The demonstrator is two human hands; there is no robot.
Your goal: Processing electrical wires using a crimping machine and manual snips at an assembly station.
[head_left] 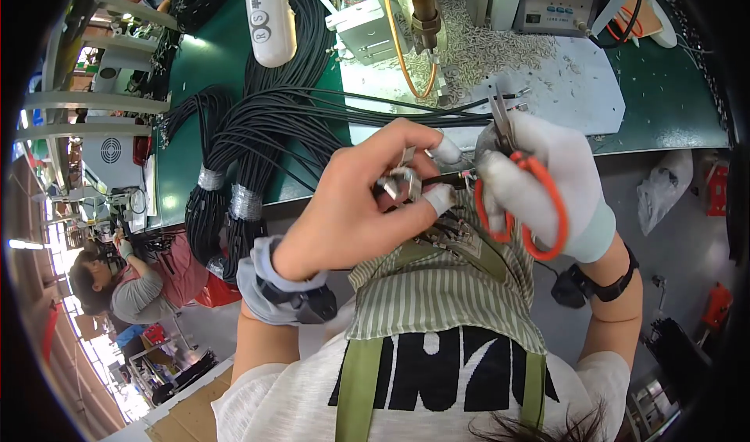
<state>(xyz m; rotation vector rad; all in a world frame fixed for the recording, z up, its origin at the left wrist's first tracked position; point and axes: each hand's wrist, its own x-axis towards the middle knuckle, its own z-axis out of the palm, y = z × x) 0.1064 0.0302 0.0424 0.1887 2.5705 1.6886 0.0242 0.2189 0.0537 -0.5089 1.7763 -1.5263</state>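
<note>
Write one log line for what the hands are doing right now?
left hand: pinches small metal connector on black cable | right hand: gloved, grips orange-handled scissors | near: black cable bundles on green bench

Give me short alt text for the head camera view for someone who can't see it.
Seen from above, a person's left hand pinches a small metal connector on a black cable end, while the gloved right hand holds orange-handled scissors against it. Bundles of black cables lie on the green workbench beyond.

Connector (400, 182) mostly hidden by left hand (351, 207) fingers (439, 198); scissors (519, 200) blades partly behind glove.
</note>
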